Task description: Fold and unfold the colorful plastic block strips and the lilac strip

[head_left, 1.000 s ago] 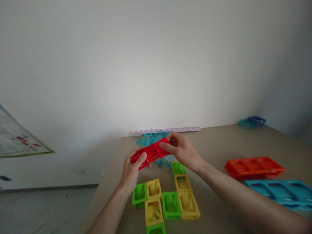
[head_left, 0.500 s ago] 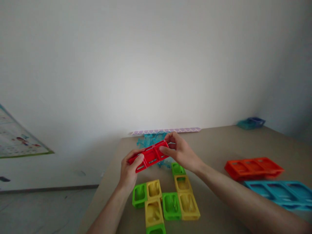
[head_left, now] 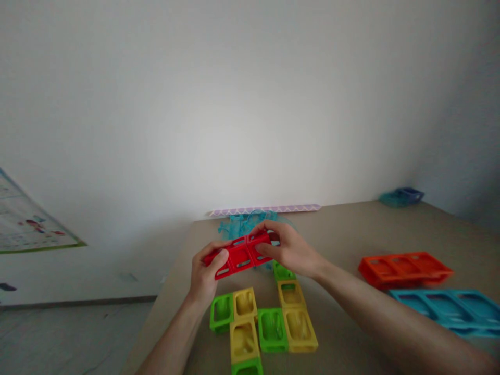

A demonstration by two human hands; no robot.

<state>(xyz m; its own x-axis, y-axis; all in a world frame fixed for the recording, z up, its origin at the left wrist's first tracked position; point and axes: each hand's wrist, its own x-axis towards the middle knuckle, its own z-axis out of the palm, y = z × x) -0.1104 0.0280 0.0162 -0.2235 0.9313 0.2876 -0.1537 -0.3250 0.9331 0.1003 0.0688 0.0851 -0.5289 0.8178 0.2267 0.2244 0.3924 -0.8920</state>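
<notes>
Above the table, both hands hold a red plastic block strip (head_left: 239, 255) made of joined open frames, tilted with its right end higher. My left hand (head_left: 207, 265) grips the left end, thumb across the front. At the right end, my right hand (head_left: 287, 247) pinches the strip with thumb below and fingers over the top edge. Below lie joined blocks: a yellow and green group (head_left: 244, 336) on the left and another yellow and green group (head_left: 297, 325) on the right. Behind the strip, partly hidden, is a clear blue crumpled plastic item (head_left: 238, 225).
An orange three-cell block (head_left: 404, 268) and a blue three-cell block (head_left: 451, 307) lie to the right on the table (head_left: 336, 229). A purple patterned strip (head_left: 269, 210) runs along the wall. Blue containers (head_left: 408, 196) sit in the far right corner. A poster (head_left: 35, 224) hangs at left.
My right hand has shifted its hold on the red strip, its fingers now reaching further over the top edge. The strip has dropped slightly and become less tilted.
</notes>
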